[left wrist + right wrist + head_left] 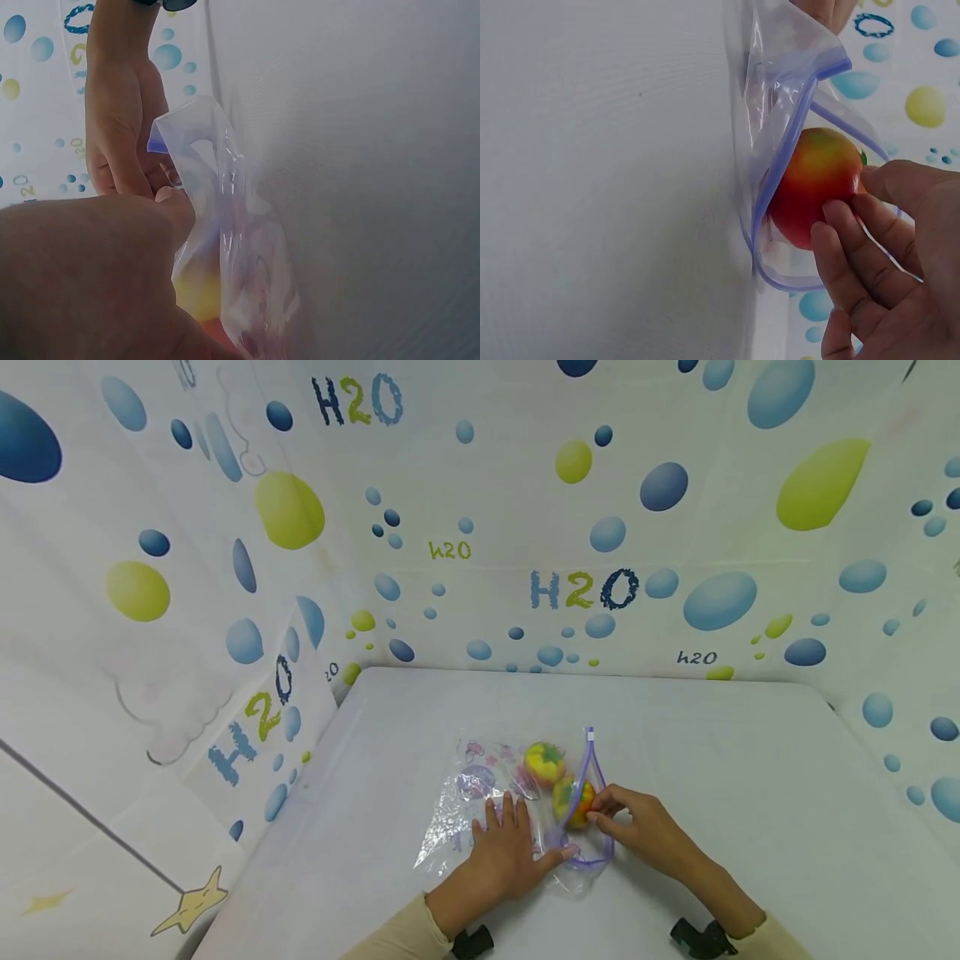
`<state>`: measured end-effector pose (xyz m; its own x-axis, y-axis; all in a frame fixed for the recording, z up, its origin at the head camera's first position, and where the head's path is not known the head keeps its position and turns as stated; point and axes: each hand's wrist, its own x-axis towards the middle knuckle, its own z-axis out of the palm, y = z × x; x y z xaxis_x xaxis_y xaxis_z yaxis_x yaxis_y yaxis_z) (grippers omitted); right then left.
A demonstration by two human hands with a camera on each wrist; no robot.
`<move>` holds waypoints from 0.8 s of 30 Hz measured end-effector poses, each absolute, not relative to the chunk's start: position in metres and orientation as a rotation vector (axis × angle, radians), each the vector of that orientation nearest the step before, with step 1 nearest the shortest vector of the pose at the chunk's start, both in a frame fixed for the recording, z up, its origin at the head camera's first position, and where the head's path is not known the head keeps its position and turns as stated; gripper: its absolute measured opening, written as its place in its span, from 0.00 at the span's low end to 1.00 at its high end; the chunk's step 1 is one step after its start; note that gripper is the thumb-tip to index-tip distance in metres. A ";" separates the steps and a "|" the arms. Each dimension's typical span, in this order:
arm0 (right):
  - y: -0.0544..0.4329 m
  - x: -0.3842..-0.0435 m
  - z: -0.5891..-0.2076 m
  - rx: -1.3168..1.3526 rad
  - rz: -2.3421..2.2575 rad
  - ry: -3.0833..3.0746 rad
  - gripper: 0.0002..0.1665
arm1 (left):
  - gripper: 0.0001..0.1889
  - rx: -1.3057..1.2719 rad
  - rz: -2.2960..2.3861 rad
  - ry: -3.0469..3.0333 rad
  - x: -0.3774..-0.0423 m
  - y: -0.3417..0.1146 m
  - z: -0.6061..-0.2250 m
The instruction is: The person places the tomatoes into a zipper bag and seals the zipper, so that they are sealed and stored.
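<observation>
A clear zip bag [442, 835] with a purple zip edge and slider [590, 735] lies on the table, its mouth spread open to the right. One round red-yellow fruit [810, 180] with a green leafy top, tomato-like, sits in the mouth. My right hand [648, 831] pinches it between thumb and fingertips. A similar yellow fruit [543, 762] lies deeper in the bag, under the plastic. My left hand [506, 860] rests on the bag with its fingers spread, its thumb near the lower zip edge. A pinkish patch beside the deeper fruit is too unclear to tell.
The white table [750, 777] spreads around the bag on every side. Behind it and to the left hangs a pale curtain [495, 477] printed with blue and green drops. Dark wrist cameras [701, 937] sit at both cuffs.
</observation>
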<state>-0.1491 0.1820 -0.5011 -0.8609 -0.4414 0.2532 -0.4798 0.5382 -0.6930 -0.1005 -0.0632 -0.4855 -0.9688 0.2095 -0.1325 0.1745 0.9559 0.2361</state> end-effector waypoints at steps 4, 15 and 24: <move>0.183 -0.147 -0.500 0.837 1.233 -2.726 0.03 | 0.61 0.295 0.331 2.955 -0.101 -0.063 -0.486; 0.188 -0.142 -0.500 0.826 1.292 -2.763 0.09 | 0.62 0.286 0.385 2.929 -0.102 -0.064 -0.483; 0.196 -0.136 -0.498 0.805 1.276 -2.723 0.08 | 0.60 0.258 0.486 2.890 -0.103 -0.064 -0.481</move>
<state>-0.1357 0.1956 -0.4981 -0.8658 -0.4406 0.2372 -0.4642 0.5302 -0.7095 -0.1034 -0.0643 -0.4815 -0.9649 0.2033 -0.1661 0.1377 0.9307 0.3388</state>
